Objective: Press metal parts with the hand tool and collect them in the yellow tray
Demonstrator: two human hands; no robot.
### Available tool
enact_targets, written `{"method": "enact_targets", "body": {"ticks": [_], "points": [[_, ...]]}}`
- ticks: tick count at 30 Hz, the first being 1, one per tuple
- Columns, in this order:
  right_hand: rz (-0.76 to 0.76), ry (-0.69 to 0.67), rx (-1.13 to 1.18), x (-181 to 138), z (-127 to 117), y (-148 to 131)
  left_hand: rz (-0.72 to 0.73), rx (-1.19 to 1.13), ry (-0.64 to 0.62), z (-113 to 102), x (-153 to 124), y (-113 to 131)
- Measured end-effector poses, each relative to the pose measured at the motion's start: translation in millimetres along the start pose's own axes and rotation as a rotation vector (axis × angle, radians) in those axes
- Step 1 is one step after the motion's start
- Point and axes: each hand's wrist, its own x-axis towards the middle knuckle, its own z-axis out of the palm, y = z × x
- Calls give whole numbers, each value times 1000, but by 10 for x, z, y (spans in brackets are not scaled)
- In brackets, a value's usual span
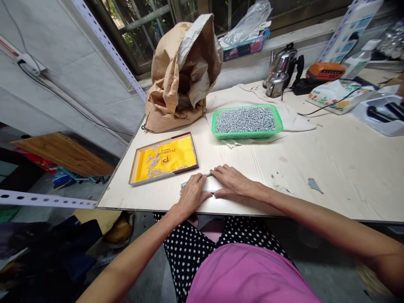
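Note:
Both my hands rest on the wooden table near its front edge. My left hand lies with its fingers bent over a small flat metal piece. My right hand is beside it, fingers together, touching a thin metal pin and a pale flat part under the fingers. A yellow-lined shallow box with several small metal pins stands just behind my left hand. Farther back, a green basket is full of similar metal pins.
A crumpled brown paper sack stands at the table's back left. A metal kettle, an orange tool, cables and a printed cloth lie at the back right. A perforated metal strut crosses at the left.

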Motion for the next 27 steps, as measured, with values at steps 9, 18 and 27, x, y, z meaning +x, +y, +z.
{"method": "enact_targets", "body": {"ticks": [9,18,27], "points": [[96,37,-50,255,19,232,56,-121,75,385,-392,430],[-140,-6,-216,652,-92,-355,49,-260,51,331,-403,430],[-629,-136,-202,929,288,-888,-72,-233,-47,693,-468,274]]}}
